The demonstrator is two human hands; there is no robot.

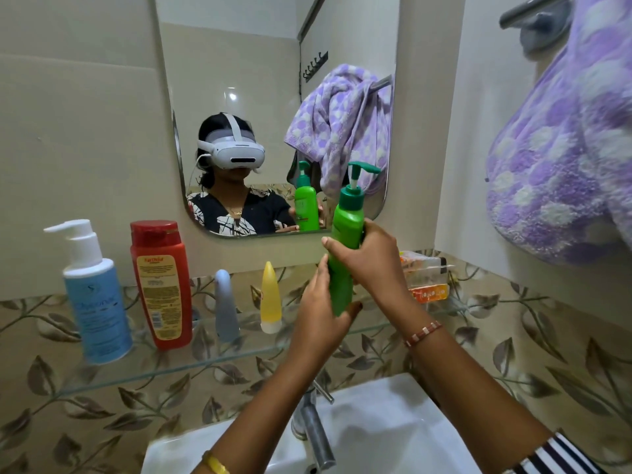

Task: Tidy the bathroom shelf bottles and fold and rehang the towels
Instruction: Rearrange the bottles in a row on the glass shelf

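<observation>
Both forearms reach up from the bottom edge over the sink, and between them I have the green bottle lifted clear of the shelf. My left hand cups the base from below, fingers curled round the lower end, while my right hand wraps the middle, thumb across the front. Each grip is closed on the bottle, so its weight is shared and the pump head stays pointing up and slightly right. I judge the 2-handed hold is there to turn or steady it before setting it down, since the bottle is tall and narrow and would tip easily on glass.

On the shelf 4 items stand upright in a row to the left: a blue pump bottle, a red bottle, a grey tube and a yellow tube, the tubes resting on their caps. They are spaced apart, leaving a gap toward the right, which looks like the place for the green one. An orange packet sits behind my right wrist. A purple towel hangs bunched over the rail at upper right, not yet folded.
</observation>
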